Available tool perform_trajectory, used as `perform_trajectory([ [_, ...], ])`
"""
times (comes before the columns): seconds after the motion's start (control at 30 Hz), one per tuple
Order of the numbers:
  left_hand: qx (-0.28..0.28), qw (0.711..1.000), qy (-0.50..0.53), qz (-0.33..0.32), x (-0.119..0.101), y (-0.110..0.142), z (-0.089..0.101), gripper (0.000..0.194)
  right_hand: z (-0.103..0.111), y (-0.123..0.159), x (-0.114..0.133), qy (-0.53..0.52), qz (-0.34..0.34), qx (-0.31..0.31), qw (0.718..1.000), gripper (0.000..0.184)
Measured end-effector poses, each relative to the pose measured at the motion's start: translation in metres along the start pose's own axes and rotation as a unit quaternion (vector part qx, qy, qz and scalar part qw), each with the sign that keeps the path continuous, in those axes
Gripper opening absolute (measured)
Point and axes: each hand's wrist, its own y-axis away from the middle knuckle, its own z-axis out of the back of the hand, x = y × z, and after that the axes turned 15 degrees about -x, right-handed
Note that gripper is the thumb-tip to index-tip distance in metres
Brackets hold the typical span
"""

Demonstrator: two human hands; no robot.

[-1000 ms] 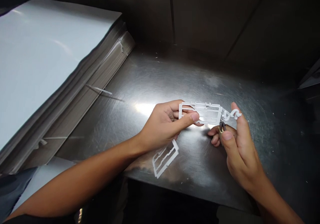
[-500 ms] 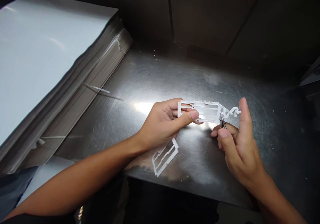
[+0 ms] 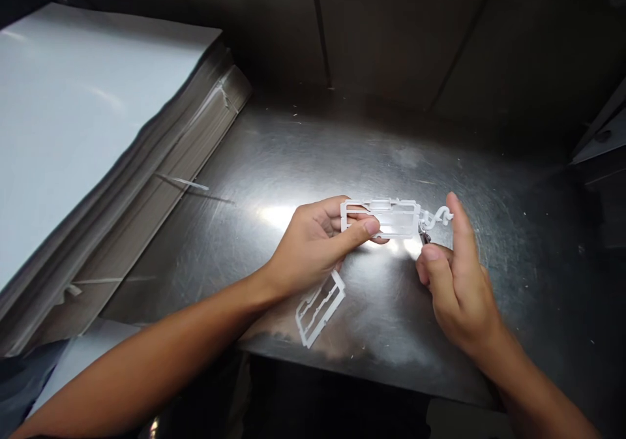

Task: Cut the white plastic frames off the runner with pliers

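My left hand pinches the left end of a white plastic moulded frame, thumb on top, and holds it level above the steel table. A curly white sprue sticks out of the frame's right end. My right hand is closed round a small cutting tool, whose dark tip sits at the joint between frame and sprue; the index finger points up behind the sprue. A second white frame piece lies flat on the table under my left wrist.
A thick stack of large white sheets fills the left side, its edge running diagonally beside the work spot. Dark metal panels wall the back. The table's front edge runs just below my forearms. Small white scraps dot the steel.
Both hands and the frame have shifted slightly left. My right thumb and fingers have closed tighter on the tool, and its tip has moved up to the frame's right corner.
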Motion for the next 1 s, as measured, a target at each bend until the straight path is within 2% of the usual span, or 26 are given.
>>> perform_trajectory([
  [0.2,0.014,0.998,0.041,0.040,-0.001,-0.007,0.001,0.039,0.004,-0.002,0.004,-0.100,-0.055,0.045,0.992,0.069],
  [0.33,0.019,0.997,0.044,0.058,-0.003,-0.007,0.000,0.054,0.003,-0.001,0.001,-0.077,-0.035,0.034,0.996,0.069],
  [0.47,0.024,0.996,0.050,0.075,-0.002,-0.007,0.003,0.059,0.004,-0.003,-0.005,-0.043,-0.024,0.019,0.999,0.068],
  [0.57,0.060,0.982,0.126,0.124,-0.002,-0.011,0.009,0.047,0.004,-0.008,-0.008,0.031,0.025,-0.007,0.999,0.066],
  [0.67,0.114,0.943,0.234,0.209,-0.006,-0.018,0.015,0.025,0.004,-0.012,-0.013,0.142,0.122,-0.035,0.982,0.071],
  [0.73,0.114,0.929,0.263,0.233,-0.009,-0.021,0.018,0.031,0.001,-0.013,-0.018,0.184,0.180,-0.037,0.966,0.078],
  [0.8,0.104,0.932,0.257,0.235,-0.012,-0.022,0.021,0.042,-0.002,-0.012,-0.022,0.192,0.214,-0.033,0.957,0.085],
  [0.9,0.117,0.932,0.249,0.234,-0.015,-0.021,0.024,0.047,-0.007,-0.008,-0.029,0.175,0.228,-0.026,0.957,0.089],
  [1.0,0.161,0.912,0.290,0.240,-0.016,-0.018,0.028,0.049,-0.009,-0.005,-0.037,0.181,0.219,-0.043,0.958,0.087],
])
